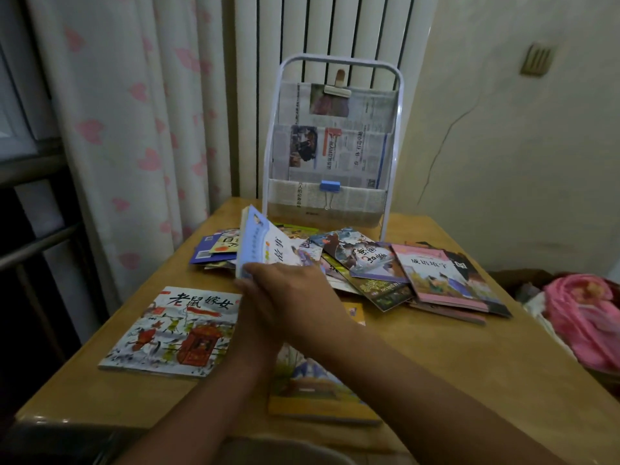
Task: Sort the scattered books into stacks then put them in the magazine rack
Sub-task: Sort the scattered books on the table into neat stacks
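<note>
A light-blue book [265,245] is tilted up above the table's middle. My right hand [295,290] grips its near edge, fingers curled over it. My left hand [250,313] lies against the right one from the left, mostly hidden; its grip is unclear. Several books [379,263] lie scattered behind, including a pink one [436,273] and blue ones [211,251]. A square picture book [174,330] lies flat at front left. A yellow-edged book [315,387] sits under my right forearm. The white-framed magazine rack [332,142] stands at the table's far edge.
The rack is lined with newspaper held by a blue binder clip [329,186] and a wooden clip [337,88]. The wooden table [469,364] has a curtain [134,129] at its left, a radiator behind, and pink cloth [580,317] at its right.
</note>
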